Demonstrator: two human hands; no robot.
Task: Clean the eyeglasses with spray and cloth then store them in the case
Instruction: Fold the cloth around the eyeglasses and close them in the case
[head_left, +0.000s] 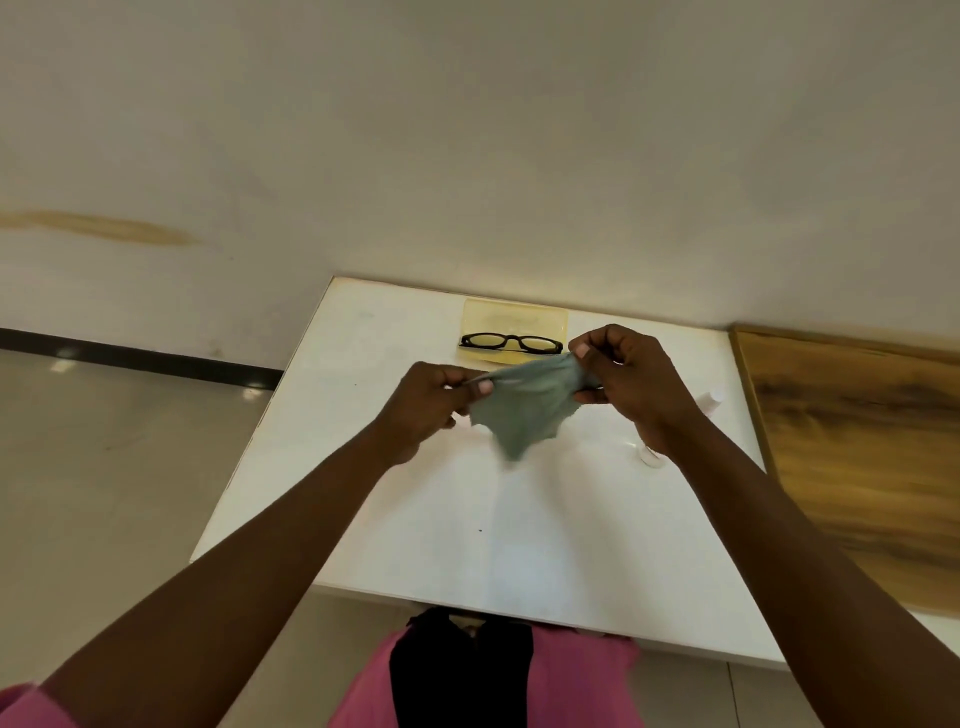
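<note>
Eyeglasses (511, 342) on case (514, 318), hands stretching cloth (524, 402)

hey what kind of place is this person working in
Probably a plain indoor room with a small work table, not clearly a home or an office. A white table stands against a bare off-white wall, the floor is pale tile with a dark baseboard strip, and a wood-grain panel lies alongside.

Layout on the tabletop (426, 530)
I see the eyeglasses (511, 343) lying on the case (514, 318) at the far edge; the cloth (524, 405) hangs before them, between my two hands.
</note>
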